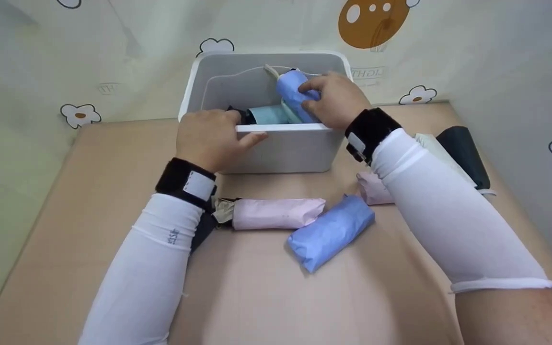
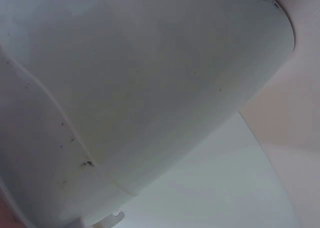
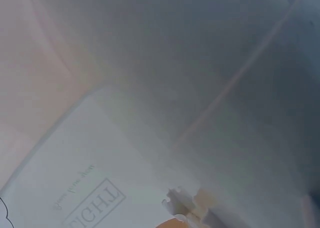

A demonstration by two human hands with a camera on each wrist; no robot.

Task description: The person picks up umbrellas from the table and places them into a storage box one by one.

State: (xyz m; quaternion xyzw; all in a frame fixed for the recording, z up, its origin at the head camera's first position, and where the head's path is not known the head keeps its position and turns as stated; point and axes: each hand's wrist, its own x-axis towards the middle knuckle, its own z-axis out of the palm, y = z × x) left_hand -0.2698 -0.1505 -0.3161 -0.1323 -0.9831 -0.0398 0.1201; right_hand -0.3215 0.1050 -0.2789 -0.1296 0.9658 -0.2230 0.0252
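A light grey plastic bin (image 1: pixel 276 152) stands at the back of the table. My left hand (image 1: pixel 211 139) grips its front left rim, the thumb outside and the fingers over the edge, partly hidden. Inside the bin, my right hand (image 1: pixel 340 99) holds a blue folded umbrella (image 1: pixel 291 86) between thumb and fingers, its strap end pointing up and back. A teal folded umbrella (image 1: pixel 267 115) with a black end lies beneath it. The bin's wall fills much of the left wrist view (image 2: pixel 150 88) and right wrist view (image 3: pixel 200 78); neither shows the fingers.
Before the bin lie a pink folded umbrella (image 1: pixel 276 214) and another blue one (image 1: pixel 331 233). A second pink one (image 1: pixel 373 188) is partly behind my right arm, near a dark one (image 1: pixel 464 155) and a whitish one (image 1: pixel 441 155). A patterned sheet (image 1: pixel 137 57) hangs behind the table.
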